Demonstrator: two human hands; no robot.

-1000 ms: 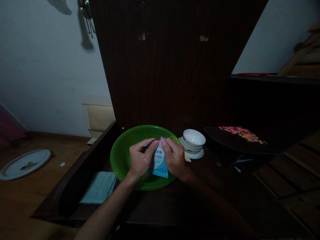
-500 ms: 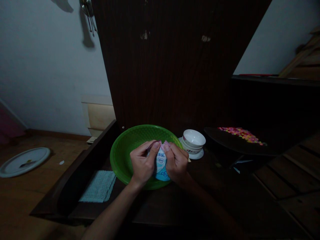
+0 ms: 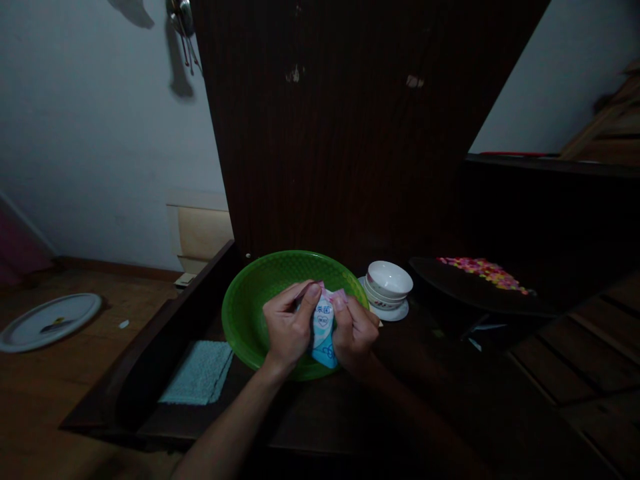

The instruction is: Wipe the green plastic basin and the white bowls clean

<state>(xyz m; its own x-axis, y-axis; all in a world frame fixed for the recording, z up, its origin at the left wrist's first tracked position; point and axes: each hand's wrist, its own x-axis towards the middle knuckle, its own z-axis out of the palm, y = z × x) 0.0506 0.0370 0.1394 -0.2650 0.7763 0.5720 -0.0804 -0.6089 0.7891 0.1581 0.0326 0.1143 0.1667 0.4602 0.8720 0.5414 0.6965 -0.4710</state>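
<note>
A small blue, white and pink sachet (image 3: pixel 323 327) is pinched at its top edge between my two hands, above a green plastic basin (image 3: pixel 250 300) on a dark wooden table. My left hand (image 3: pixel 285 327) grips the sachet's left top corner with thumb and forefinger. My right hand (image 3: pixel 354 330) grips the right top corner, fingers curled tight. The lower half of the sachet hangs between my palms, partly hidden.
Stacked white bowls on a saucer (image 3: pixel 389 288) stand right of the basin. A light blue cloth (image 3: pixel 199 373) lies at the table's left. A dark tray with coloured bits (image 3: pixel 483 275) sits further right. A white plate (image 3: pixel 47 321) lies on the floor.
My hands have closed in on the sachet's top and drawn slightly right, fingers curling tighter, so less of the sachet shows.
</note>
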